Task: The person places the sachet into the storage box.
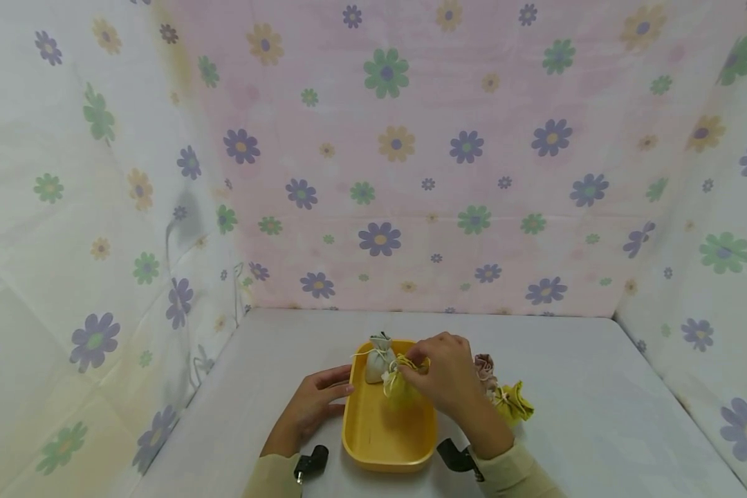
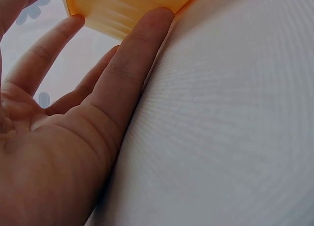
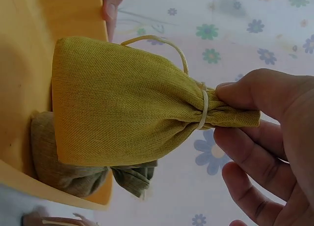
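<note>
A yellow drawstring pouch (image 1: 401, 394) hangs over the tray, and my right hand (image 1: 449, 379) pinches its gathered neck between thumb and fingers. In the right wrist view the pouch (image 3: 117, 103) appears close up, a pale cord tied round its neck. My left hand (image 1: 316, 400) touches the left side of the yellow tray (image 1: 389, 449), its extended fingertips (image 2: 157, 19) against the wall. A white drawstring pouch (image 1: 377, 366) stands at the tray's far end. Partly behind the held pouch, a grey-green pouch (image 3: 66, 159) sits in the tray in the right wrist view.
To the right of the tray, a brownish-pink pouch (image 1: 484, 368) and another yellow pouch (image 1: 515, 403) lie on the white tabletop (image 1: 597, 401). A flower-patterned cloth (image 1: 436, 207) encloses the back and sides.
</note>
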`<state>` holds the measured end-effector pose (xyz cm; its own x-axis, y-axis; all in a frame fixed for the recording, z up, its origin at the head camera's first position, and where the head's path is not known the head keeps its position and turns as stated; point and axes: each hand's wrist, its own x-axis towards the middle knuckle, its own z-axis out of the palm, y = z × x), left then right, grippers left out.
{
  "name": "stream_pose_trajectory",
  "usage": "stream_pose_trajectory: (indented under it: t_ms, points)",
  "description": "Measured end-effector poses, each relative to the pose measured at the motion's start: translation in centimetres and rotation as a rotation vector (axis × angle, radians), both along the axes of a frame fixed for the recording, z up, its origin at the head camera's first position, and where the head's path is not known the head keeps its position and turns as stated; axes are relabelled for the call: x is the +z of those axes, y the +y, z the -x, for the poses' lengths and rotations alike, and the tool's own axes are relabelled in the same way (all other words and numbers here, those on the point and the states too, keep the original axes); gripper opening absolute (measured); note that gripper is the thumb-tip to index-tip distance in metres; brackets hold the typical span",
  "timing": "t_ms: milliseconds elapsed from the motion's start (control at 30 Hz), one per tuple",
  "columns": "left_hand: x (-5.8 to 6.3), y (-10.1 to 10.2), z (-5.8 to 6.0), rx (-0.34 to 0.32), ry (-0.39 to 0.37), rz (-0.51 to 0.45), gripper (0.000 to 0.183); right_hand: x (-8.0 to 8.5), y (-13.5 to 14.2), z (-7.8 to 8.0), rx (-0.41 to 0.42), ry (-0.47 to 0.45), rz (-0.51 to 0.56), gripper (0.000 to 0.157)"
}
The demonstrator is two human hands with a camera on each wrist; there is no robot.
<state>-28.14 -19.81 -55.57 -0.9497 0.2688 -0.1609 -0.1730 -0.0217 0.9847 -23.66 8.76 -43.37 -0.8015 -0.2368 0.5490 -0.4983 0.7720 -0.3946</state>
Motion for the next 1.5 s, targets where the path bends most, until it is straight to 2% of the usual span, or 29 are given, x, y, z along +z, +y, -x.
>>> stream_pose_trajectory:
  t_ms: [800, 1100, 1500]
  points:
    - [0.0, -0.1, 0.1, 0.003, -0.008, 0.017, 0.062, -2.2, -3.4, 1.3, -0.009, -0.115, -0.093, 0.012]
    - [0.0, -0.1, 0.0, 0.002, -0.004, 0.011, 0.065, -2.5, -4.2, 1.3, -0.027, -0.148, -0.132, 0.014]
    - [0.0, -0.1, 0.1, -0.009, -0.004, -0.004, 0.063, -2.5, -4.6, 1.6, -0.024, -0.143, -0.167, 0.016]
